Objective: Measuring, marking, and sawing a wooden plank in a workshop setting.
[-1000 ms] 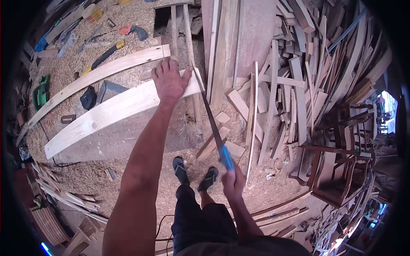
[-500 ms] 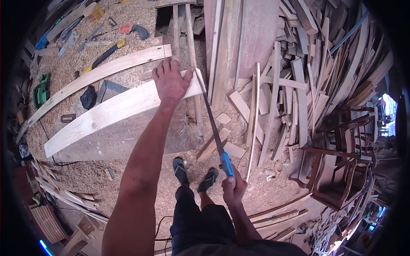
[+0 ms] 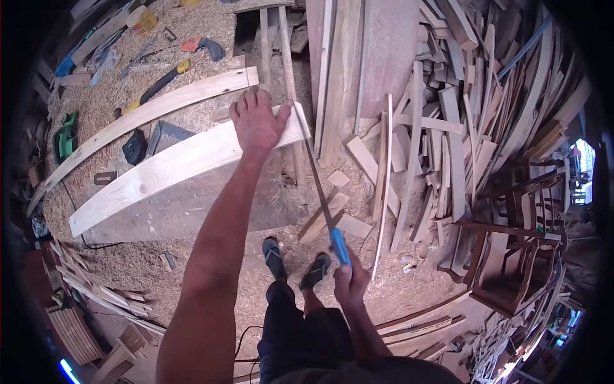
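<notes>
One head-worn fisheye camera, the left of a side-by-side pair, looks steeply down from above the feet (image 3: 274, 257), upright and unmirrored, its top edge facing away from the body. The left hand (image 3: 259, 123) and right hand (image 3: 352, 281) are near the lens; the surface (image 3: 198, 208) spreads leftward, and straight edges bend toward the dark round rim.

Dark shorts (image 3: 304, 342), a dark top (image 3: 409, 372) and grey-strapped sandals (image 3: 274, 256) are worn.

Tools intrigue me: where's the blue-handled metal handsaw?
Right of the head view's centre, the right hand holds the handsaw across the pale wooden plank's right end.
</notes>
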The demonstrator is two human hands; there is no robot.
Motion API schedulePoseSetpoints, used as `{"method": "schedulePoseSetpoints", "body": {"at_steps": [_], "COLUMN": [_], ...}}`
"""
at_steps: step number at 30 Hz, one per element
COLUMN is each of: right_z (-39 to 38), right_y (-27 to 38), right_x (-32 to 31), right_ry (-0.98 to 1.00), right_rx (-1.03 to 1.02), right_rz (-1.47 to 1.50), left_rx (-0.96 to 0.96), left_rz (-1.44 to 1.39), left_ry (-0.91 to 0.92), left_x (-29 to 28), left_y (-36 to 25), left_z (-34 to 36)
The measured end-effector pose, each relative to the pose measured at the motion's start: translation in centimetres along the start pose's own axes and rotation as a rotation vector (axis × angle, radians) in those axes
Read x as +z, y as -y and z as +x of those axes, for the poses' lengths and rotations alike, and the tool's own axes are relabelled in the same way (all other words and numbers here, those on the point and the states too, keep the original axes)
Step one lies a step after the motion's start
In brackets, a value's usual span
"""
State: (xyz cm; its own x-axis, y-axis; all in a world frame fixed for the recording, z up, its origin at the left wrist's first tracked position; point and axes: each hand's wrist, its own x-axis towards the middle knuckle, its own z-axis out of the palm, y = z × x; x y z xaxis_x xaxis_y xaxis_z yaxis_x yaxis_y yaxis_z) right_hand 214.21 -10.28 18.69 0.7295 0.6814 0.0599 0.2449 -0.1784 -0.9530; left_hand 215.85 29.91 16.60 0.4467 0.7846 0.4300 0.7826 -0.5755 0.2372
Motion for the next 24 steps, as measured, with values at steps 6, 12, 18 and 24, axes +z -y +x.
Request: {"method": "schedulePoseSetpoints", "body": {"at_steps": [6, 12, 18, 24], "right_z": [11.4, -2.8, 9.1, 3.4], "right_y": [-0.1, 0.2, -0.4, -0.9], "right_x": [3.8, -2.2, 2.0, 1.7], "right_ry": [-0.063, 0.038, -0.013, -0.001], "right_rx": [-0.059, 0.018, 0.036, 0.087], "right_rz": [-0.111, 0.021, -0.093, -0.016], "left_rx": [-0.025, -0.017, 0.014, 0.020], "left_rz": [-0.067, -0.003, -0.048, 0.009], "left_ry": [0.091, 0.099, 0.055, 0.013], "left_x": [0.2, -1.0, -0.3, 0.4], "left_y": [-2.4, -0.6, -2.8, 0.6], "left_z": [-0.1, -0.3, -0.4, -1.0]}}
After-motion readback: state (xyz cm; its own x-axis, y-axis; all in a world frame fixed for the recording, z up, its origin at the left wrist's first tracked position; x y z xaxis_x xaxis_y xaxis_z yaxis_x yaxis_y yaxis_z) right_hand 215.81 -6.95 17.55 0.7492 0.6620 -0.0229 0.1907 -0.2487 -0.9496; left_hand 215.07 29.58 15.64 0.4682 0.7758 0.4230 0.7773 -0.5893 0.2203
